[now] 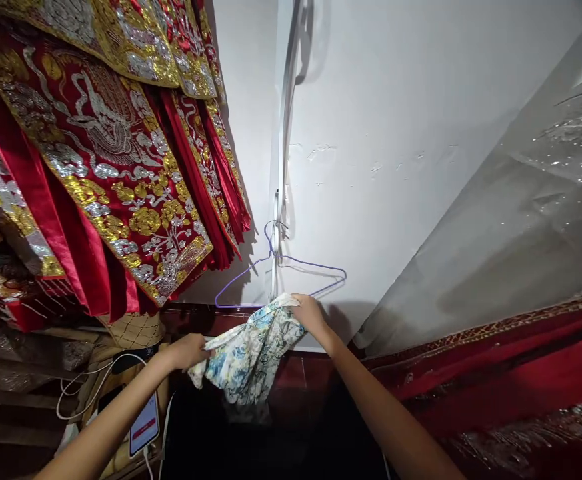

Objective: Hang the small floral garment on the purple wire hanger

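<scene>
A floral blue-and-cream garment (248, 353) hangs bunched between my two hands, just below a purple wire hanger (291, 267) hooked on a white wall fitting. My left hand (188, 351) grips the garment's lower left edge with fingers closed. Raised to the hanger's bottom bar, my right hand (309, 312) pinches the garment's top edge.
Red robes with gold and silver embroidery (111, 153) hang at the upper left. A clear plastic cover over another red embroidered garment (521, 280) fills the right. A phone with a lit screen (144, 425) and white cables lie at the lower left. The white wall (395, 133) is ahead.
</scene>
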`<state>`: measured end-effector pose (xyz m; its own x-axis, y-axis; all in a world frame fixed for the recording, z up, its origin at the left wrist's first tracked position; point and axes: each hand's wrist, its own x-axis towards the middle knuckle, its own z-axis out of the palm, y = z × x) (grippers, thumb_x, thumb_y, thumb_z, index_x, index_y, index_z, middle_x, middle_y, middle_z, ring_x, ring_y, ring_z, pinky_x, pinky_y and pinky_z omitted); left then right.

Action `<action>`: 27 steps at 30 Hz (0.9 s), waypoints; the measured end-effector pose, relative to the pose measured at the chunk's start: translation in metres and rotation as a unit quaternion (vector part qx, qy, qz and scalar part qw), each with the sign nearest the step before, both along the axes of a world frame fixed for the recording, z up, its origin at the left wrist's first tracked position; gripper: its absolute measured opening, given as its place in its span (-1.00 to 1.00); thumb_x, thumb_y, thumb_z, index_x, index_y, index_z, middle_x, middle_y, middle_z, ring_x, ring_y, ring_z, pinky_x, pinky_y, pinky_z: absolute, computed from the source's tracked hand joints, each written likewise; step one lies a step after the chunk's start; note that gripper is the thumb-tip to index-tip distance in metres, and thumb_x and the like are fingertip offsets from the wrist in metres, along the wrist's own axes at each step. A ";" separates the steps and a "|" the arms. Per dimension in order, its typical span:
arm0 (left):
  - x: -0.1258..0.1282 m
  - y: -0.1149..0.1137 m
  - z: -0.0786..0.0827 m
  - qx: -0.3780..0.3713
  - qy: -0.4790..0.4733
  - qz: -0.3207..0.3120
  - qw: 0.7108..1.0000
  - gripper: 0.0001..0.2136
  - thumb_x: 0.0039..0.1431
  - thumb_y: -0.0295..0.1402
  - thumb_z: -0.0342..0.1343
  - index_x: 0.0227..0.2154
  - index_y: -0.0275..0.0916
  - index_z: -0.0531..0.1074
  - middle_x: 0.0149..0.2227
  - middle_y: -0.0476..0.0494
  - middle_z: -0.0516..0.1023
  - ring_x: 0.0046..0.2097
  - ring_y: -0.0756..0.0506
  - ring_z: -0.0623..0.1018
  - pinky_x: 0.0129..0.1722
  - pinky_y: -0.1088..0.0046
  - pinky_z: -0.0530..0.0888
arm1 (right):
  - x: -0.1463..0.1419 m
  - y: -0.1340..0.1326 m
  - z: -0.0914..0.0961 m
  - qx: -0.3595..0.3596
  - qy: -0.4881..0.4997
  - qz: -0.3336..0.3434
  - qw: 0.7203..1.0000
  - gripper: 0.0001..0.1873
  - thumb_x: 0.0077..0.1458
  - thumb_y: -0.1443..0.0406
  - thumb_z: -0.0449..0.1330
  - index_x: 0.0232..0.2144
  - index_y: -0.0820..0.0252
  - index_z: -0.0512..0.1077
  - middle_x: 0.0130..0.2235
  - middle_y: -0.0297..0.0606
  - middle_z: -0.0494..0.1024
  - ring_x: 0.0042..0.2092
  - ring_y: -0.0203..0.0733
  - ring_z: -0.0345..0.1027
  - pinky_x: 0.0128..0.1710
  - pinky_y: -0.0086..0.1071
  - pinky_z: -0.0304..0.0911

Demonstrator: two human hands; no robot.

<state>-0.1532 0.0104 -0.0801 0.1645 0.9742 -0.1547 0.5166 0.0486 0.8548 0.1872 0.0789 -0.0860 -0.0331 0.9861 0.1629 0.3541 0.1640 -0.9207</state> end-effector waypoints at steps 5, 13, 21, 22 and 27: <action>-0.017 0.031 0.021 0.086 -0.023 0.057 0.994 -0.86 -0.26 -0.38 0.29 -0.50 -0.16 0.58 -0.20 -0.25 0.64 0.03 -0.35 0.54 0.05 0.27 0.42 | 0.010 -0.015 -0.008 -0.013 -0.039 0.011 0.999 -0.85 -0.14 0.30 0.08 -0.68 0.16 0.25 -0.67 -0.46 0.15 -0.53 -0.33 -0.03 -0.52 -0.45 -0.15; 0.012 0.034 0.055 0.203 0.044 -0.115 0.971 -0.65 0.23 -0.17 -0.02 -0.17 -0.24 0.59 0.32 -0.24 0.28 0.35 -0.30 0.22 0.36 0.18 0.07 | 0.013 -0.023 -0.003 0.005 -0.101 -0.043 0.994 -0.87 -0.04 0.29 0.08 -0.59 0.15 0.32 -0.60 -0.41 0.24 -0.51 -0.30 -0.02 -0.50 -0.43 -0.08; 0.024 0.009 0.073 0.226 0.146 -0.163 0.949 -0.59 0.34 -0.11 -0.08 -0.52 -0.21 0.46 0.37 -0.17 0.20 0.36 -0.28 0.22 0.33 0.24 0.18 | 0.012 -0.025 -0.007 0.027 -0.128 -0.063 0.989 -0.87 -0.03 0.27 0.08 -0.49 0.17 0.40 -0.57 -0.35 0.32 -0.49 -0.24 0.06 -0.48 -0.41 -0.05; 0.032 0.011 0.078 0.248 0.136 -0.165 0.945 -0.60 0.35 -0.13 -0.09 -0.51 -0.22 0.45 0.39 -0.16 0.15 0.37 -0.27 0.20 0.34 0.23 0.17 | 0.003 -0.028 -0.011 0.029 -0.124 -0.055 0.990 -0.87 -0.03 0.28 0.07 -0.49 0.18 0.40 -0.54 -0.33 0.36 -0.46 -0.22 0.11 -0.46 -0.41 -0.02; 0.055 0.051 0.075 0.328 0.067 -0.086 0.938 -0.79 0.36 -0.26 -0.12 -0.16 -0.20 0.38 0.26 -0.28 0.34 0.28 -0.19 0.34 0.25 0.18 0.28 | -0.026 -0.045 -0.020 0.038 -0.118 -0.013 0.992 -0.85 -0.08 0.35 0.04 -0.45 0.18 0.41 -0.49 -0.34 0.41 -0.43 -0.22 0.15 -0.42 -0.42 0.03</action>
